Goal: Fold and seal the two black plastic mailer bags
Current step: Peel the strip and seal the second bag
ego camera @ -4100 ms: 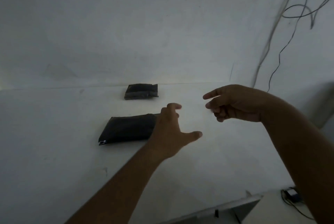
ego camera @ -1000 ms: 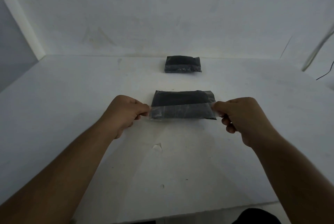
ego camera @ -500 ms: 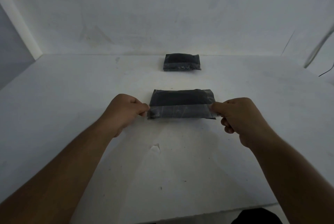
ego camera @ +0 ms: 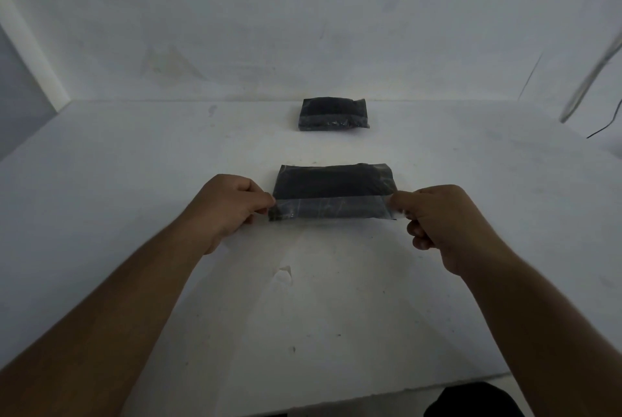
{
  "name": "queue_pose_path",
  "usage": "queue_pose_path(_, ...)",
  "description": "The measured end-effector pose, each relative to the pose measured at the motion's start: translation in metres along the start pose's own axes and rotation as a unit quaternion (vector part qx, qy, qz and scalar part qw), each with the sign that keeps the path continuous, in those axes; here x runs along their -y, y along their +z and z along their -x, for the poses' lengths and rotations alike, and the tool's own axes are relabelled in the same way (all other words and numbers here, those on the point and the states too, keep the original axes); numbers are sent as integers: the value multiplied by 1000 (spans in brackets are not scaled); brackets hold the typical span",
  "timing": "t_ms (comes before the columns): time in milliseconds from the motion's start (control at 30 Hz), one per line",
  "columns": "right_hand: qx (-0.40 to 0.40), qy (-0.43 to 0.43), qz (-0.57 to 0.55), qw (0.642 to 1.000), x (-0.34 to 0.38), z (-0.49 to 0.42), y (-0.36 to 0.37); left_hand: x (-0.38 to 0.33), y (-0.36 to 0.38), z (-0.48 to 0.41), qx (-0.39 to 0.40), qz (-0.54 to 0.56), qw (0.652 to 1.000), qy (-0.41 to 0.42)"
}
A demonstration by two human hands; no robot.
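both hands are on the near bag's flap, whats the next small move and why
Probably fold the shiny flap away over the near bag and press it flat. The left hand and right hand each pinch one end of the flap, stretched along the bag's near edge, and it does not look stuck down yet.

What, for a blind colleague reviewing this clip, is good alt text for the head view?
The left hand and right hand each pinch one end of a glossy strip along the near edge of a black mailer bag on a white table. A second black bag lies farther back, near the wall.
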State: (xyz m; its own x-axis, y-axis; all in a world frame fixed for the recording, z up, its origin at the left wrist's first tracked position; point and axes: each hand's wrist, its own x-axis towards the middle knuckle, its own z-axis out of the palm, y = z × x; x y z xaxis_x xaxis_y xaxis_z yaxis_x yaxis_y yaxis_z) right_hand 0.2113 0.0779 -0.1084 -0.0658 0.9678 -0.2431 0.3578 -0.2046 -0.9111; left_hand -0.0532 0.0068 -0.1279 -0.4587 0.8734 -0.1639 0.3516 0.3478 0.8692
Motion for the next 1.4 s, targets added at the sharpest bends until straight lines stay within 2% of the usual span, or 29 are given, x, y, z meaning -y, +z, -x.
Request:
queue_pose_path(300,15,-7,-11,1000,-7,-4,-2,1,-1,0,-6,8,1000,-17)
queue_pose_path(500,52,15,-91,994,-10,-3,-3,3,-1,1,-7,8,1000,-14)
queue_pose_path(1067,33,38,-141,989,-20,-4,1,3,0,3,-17,7,1000,-4)
queue_pose_path(1400,33,39,-132,990,-23,-1,1,6,1,2,-38,21,999,-17)
